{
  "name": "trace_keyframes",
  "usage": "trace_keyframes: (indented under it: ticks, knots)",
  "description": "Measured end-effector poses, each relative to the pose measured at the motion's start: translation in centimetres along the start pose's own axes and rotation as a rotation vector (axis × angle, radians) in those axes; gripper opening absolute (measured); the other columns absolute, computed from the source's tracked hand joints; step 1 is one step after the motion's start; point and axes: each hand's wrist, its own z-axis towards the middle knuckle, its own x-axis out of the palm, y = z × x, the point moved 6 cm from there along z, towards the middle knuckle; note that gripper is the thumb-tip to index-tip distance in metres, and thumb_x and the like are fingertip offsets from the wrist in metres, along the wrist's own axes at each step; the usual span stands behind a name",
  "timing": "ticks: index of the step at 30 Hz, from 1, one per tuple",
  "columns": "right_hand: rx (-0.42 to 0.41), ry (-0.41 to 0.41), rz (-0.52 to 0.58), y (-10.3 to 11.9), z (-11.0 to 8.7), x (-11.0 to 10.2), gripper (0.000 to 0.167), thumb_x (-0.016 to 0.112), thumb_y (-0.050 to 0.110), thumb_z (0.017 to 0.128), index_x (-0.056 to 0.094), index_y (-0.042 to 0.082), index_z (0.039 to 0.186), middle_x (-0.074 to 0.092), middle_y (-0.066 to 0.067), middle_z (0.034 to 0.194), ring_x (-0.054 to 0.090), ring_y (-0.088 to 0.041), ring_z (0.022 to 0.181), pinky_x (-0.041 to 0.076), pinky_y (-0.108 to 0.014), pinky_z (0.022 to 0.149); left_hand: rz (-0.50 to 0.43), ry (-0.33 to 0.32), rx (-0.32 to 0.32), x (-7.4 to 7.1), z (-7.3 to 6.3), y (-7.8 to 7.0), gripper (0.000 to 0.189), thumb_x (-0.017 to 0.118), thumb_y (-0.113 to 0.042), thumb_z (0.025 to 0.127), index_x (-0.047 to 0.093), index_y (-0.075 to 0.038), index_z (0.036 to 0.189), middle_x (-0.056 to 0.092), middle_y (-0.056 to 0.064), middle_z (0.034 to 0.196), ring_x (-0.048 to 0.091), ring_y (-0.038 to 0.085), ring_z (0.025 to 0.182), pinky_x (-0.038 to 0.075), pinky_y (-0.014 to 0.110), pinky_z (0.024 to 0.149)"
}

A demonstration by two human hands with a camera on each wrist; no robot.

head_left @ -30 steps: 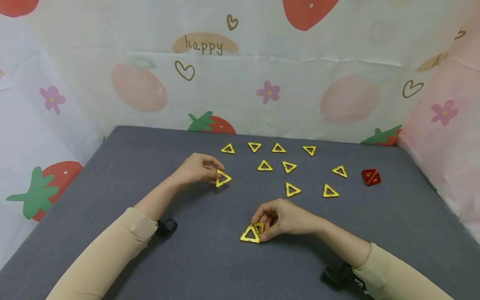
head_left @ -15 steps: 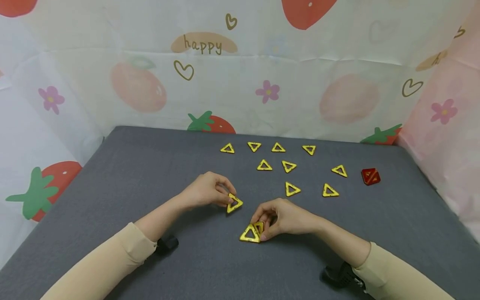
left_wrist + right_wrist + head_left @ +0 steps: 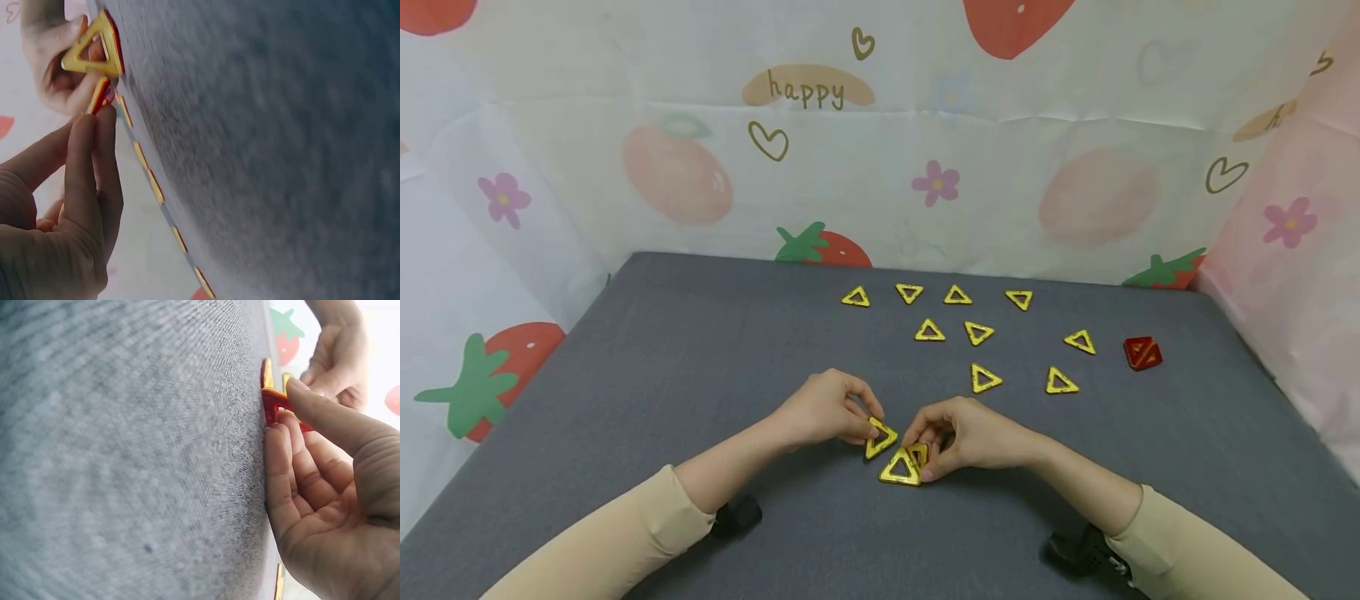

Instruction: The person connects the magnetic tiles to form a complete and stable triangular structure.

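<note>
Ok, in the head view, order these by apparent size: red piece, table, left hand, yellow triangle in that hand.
Table
Left hand
Red piece and yellow triangle: too alike to rank; the latter is nearer the camera.

Head camera looks forward-down; close, sideways wrist views share the tabletop (image 3: 700,321).

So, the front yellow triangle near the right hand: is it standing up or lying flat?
Standing up: in the left wrist view, the front yellow triangle has one edge along the table, the opposite corner raised.
</note>
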Motion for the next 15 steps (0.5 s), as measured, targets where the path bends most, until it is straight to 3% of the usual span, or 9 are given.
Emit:
trace_keyframes:
  ticks: [7,15]
  knots:
    - [0.0,0.0,-0.003,0.0,0.0,0.0,0.037,0.083,0.015,0.078,0.07,0.009,0.112,0.071,-0.012,0.092,0.065,-0.007,0.076,0.055,-0.024,0.067,0.039,-0.023,-0.005,0.5,-0.2,-0.3,0.012,0.076,-0.005,0.084,0.075,-0.007,0.096,0.078,0.009,0.085,0.074,0.014,0.07,0.06,0.029,0.065]
    - [0.023,-0.001,0.003,-0.1,0.0,0.0,0.035,0.084,0.015,0.078,0.07,0.009,0.11,0.07,-0.01,0.092,0.064,-0.008,0.078,0.055,-0.023,0.068,0.052,0.0,-0.007,1.2,-0.2,-0.2,0.012,0.079,-0.006,0.081,0.074,-0.008,0.092,0.078,0.008,0.082,0.074,0.014,0.069,0.06,0.029,0.065]
